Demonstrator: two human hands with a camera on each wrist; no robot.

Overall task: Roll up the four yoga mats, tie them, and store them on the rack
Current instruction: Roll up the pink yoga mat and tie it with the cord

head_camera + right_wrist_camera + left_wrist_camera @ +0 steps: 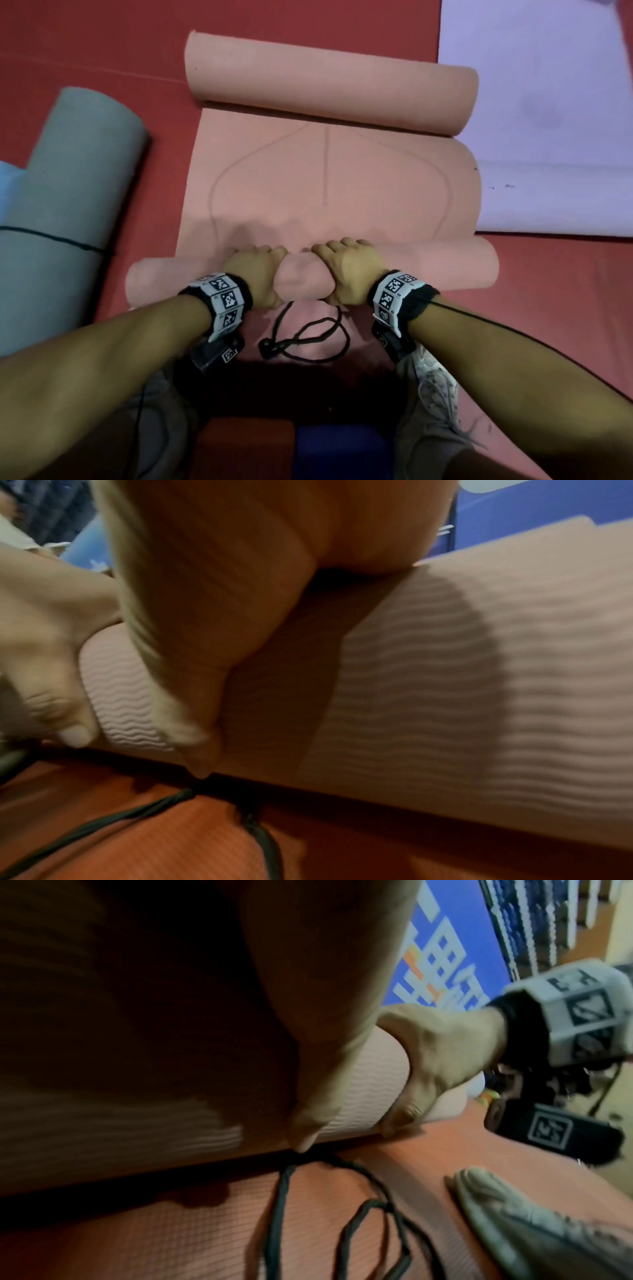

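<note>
Grip: left hand (pixel 257 274) and right hand (pixel 346 270) curled round rolled near end of pink mat (pixel 329 185) on red floor | handling: soft, light foam (springs open) | hold: best taken mid-roll, squeezed firmly

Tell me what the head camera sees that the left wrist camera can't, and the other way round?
Only the head view shows the pink mat's flat stretch and its curled far end, the grey rolled mat tied with a black cord, and a pale lilac mat. Only the left wrist view shows a blue patterned board in the background and the wavy ribs on the roll. Both show the left hand and right hand gripping the pink roll, and the loose black cord on the red floor.
</note>
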